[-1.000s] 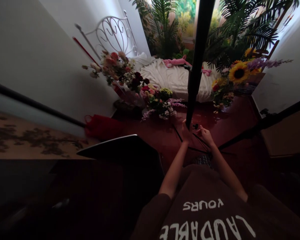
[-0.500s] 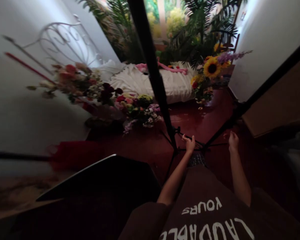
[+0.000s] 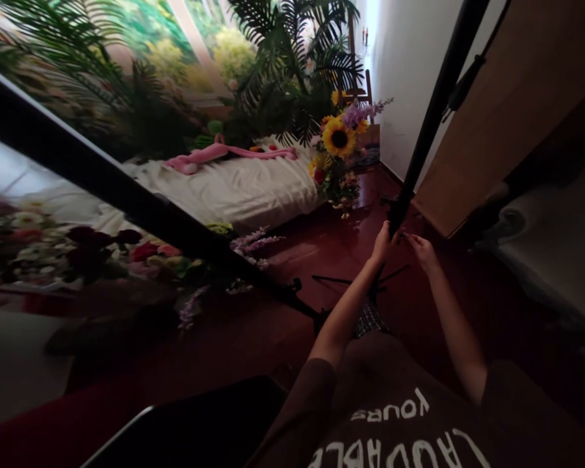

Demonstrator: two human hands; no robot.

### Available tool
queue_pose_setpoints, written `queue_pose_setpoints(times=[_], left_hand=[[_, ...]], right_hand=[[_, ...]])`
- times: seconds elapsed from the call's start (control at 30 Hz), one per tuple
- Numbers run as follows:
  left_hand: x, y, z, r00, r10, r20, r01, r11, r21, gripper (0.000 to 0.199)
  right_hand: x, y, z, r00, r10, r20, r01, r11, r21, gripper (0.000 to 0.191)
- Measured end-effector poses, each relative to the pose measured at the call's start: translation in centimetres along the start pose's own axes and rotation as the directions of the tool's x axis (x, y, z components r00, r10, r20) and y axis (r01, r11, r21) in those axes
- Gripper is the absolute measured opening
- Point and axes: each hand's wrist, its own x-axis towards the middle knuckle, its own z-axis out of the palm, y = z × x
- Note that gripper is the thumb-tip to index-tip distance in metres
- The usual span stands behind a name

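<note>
A black stand pole point(image 3: 426, 130) rises at the right, with thin tripod legs spread near the floor. My left hand point(image 3: 383, 243) is wrapped round the lower part of this pole. Just to the right of the pole, my right hand point(image 3: 420, 249) has its fingers pinched at a small dark piece beside the pole, perhaps a knob; it is too dim to tell. A second black pole point(image 3: 175, 227) slants from the upper left down to near my left forearm. A cable with a plug point(image 3: 461, 88) hangs along the right pole.
A low bed with a white cover point(image 3: 253, 185) bears a pink plush toy point(image 3: 205, 156). Sunflowers point(image 3: 338, 136) stand at its right end, and more flowers point(image 3: 92, 250) at the left. A brown board point(image 3: 472, 156) leans at the right. A black panel point(image 3: 199, 422) lies low in front.
The view has turned right. My left hand has moved onto the right pole and closed round it. My right hand has come in close beside that pole.
</note>
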Motion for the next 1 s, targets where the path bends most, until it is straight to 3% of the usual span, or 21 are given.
queue_pose_setpoints(times=[0.23, 0.33, 0.5, 0.7, 0.87, 1.0], left_hand=[[-0.3, -0.6, 0.3, 0.998, 0.032, -0.059, -0.034, 0.999, -0.042, 0.032], [-0.2, -0.5, 0.3, 0.998, 0.038, -0.052, -0.039, 0.999, -0.029, 0.030], [-0.2, -0.7, 0.2, 0.999, 0.046, -0.030, -0.046, 0.999, -0.027, 0.028], [-0.2, -1.3, 0.3, 1.000, 0.016, -0.001, -0.016, 0.999, -0.041, 0.031], [-0.1, -1.8, 0.4, 0.998, 0.058, -0.017, -0.058, 0.998, -0.037, 0.028], [-0.3, -1.3, 0.1, 1.000, 0.014, 0.009, -0.014, 0.998, -0.054, 0.035]], right_hand=[[0.9, -1.0, -1.0, 0.992, -0.086, 0.091, 0.086, 0.996, 0.004, 0.038], [1.6, -1.2, -0.8, 0.985, -0.154, 0.072, 0.158, 0.986, -0.052, 0.015], [2.0, -1.8, 0.8, 0.953, -0.295, -0.071, 0.291, 0.955, -0.064, 0.017], [2.0, -3.9, 2.0, 0.914, -0.396, 0.088, 0.405, 0.898, -0.173, 0.041], [1.8, -4.5, 2.4, 0.911, -0.354, 0.210, 0.404, 0.868, -0.289, 0.051], [1.6, -5.3, 3.9, 0.902, -0.406, 0.146, 0.426, 0.787, -0.445, 0.040]])
